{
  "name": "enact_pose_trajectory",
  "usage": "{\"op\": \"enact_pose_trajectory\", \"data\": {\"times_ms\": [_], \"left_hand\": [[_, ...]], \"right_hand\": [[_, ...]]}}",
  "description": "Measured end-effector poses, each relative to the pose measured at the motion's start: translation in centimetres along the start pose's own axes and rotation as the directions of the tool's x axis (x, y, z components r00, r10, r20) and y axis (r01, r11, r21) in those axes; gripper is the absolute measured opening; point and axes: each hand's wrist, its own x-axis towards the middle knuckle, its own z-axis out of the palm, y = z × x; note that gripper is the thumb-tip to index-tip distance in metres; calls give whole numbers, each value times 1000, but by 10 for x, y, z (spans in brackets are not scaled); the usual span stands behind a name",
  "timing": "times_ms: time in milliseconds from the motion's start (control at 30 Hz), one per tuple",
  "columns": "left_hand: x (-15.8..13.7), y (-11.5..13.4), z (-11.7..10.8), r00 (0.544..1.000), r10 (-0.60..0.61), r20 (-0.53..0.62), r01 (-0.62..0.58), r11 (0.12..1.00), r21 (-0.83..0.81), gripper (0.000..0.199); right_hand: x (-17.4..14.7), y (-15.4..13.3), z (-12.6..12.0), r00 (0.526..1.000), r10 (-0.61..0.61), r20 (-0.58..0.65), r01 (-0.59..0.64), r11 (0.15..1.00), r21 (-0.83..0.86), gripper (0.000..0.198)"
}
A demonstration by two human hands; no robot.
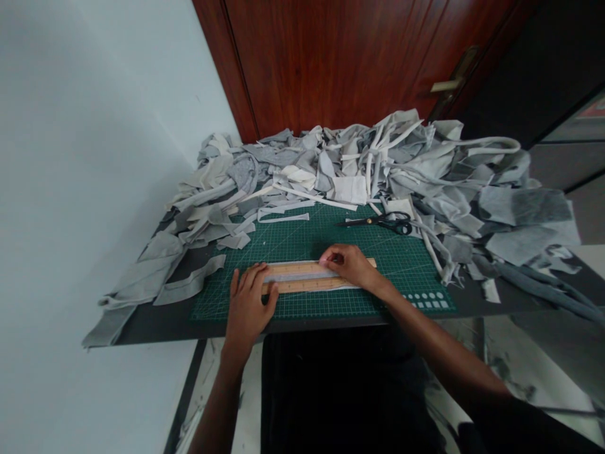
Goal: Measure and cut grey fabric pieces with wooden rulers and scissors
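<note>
Two wooden rulers lie parallel on the green cutting mat [331, 306], the far ruler [297, 268] and the near ruler [302, 287], with a strip of grey fabric [302, 276] showing between them. My left hand [248, 302] rests over their left ends, fingers stretched and thumb apart on the near ruler. Towards the right end, my right hand [350, 265] has thumb and forefinger pinched together at the far ruler's upper edge. Whatever is between those fingertips is too small to make out. Black scissors [378, 221] lie behind the right hand.
A heap of grey and white fabric scraps [293, 164] covers the back of the dark table [179, 328] and spreads down both sides. A white wall [94, 157] stands at the left. Behind the table is a brown wooden door [331, 63].
</note>
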Motion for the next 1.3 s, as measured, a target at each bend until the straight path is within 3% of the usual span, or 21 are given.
{"op": "enact_pose_trajectory", "data": {"times_ms": [133, 267, 467, 800, 1100, 1300], "left_hand": [[-2, 20, 1, 998, 52, -29, -54, 997, -50, 33], [-1, 63, 19, 991, 132, -13, -133, 985, -106, 41], [2, 109, 45, 997, 70, 42, -71, 997, 4, 39], [-1, 108, 53, 981, 51, 188, -56, 998, 19, 49], [-4, 107, 64, 985, 76, 156, -87, 994, 64, 77], [-5, 103, 73, 987, 116, 114, -127, 988, 91, 78]], "right_hand": [[3, 1, 1, 1000, 16, -10, -15, 997, 79, 8], [12, -15, 2, 1000, 9, 6, -10, 993, 117, 8], [36, -59, 19, 985, -102, 137, 95, 994, 54, 6], [71, -73, 81, 925, -116, 361, 198, 960, -200, 9], [75, -85, 103, 913, -110, 394, 239, 925, -295, 14], [78, -98, 114, 905, -98, 413, 249, 910, -331, 16]]}}
